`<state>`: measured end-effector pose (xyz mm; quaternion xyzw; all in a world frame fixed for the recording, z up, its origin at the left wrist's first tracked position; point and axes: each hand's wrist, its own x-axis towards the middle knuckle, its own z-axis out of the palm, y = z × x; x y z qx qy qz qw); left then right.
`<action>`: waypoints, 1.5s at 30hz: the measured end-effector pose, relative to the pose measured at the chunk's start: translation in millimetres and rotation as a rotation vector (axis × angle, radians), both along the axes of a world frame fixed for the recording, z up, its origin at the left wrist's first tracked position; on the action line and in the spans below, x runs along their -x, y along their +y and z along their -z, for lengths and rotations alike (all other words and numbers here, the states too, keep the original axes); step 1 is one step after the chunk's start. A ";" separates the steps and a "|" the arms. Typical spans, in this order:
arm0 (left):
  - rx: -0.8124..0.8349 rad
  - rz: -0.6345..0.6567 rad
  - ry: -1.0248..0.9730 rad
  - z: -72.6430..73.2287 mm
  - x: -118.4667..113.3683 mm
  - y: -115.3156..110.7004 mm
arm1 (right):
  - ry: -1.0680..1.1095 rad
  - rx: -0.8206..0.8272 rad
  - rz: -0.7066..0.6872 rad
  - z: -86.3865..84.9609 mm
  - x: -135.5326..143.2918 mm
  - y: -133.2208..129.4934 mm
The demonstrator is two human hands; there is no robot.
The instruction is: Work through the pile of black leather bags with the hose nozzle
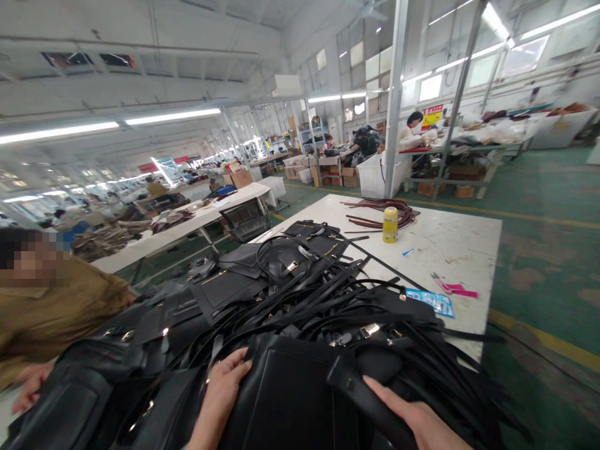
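Note:
Right in front of me lies a black leather bag (290, 390) with a stitched panel. My left hand (225, 387) grips its upper left edge, thumb on top and fingers curled over. On the right, my right hand (412, 412) is closed on a wide black strap (359, 394) that crosses the bag's right side; most of those fingers are hidden beneath it. Around both hands, a heap of black bags (229, 287) with thin straps (309, 306) and gold-coloured buckles (370, 330) covers much of the table.
A white table (450, 244) holds a yellow bottle (390, 225), pink-handled snips (454, 287), a blue packet (431, 302) and brown straps (384, 214). A co-worker in a brown top (65, 306) is close at left. Beyond are another long table (187, 222) and a metal post (395, 112).

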<state>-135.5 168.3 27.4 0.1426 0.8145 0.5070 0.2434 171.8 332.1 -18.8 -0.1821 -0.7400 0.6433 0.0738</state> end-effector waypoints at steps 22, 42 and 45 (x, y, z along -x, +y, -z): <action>0.164 0.131 0.298 1.3 -6.3 9.1 | 0.028 0.067 -0.034 35.0 40.3 9.5; 0.622 -0.250 0.946 36.8 -167.8 -119.3 | 0.059 -0.220 -0.189 -15.4 -34.8 -26.0; 0.346 -0.287 0.998 2.6 -160.8 -123.7 | 0.033 -0.237 -0.268 -12.9 -46.1 -34.9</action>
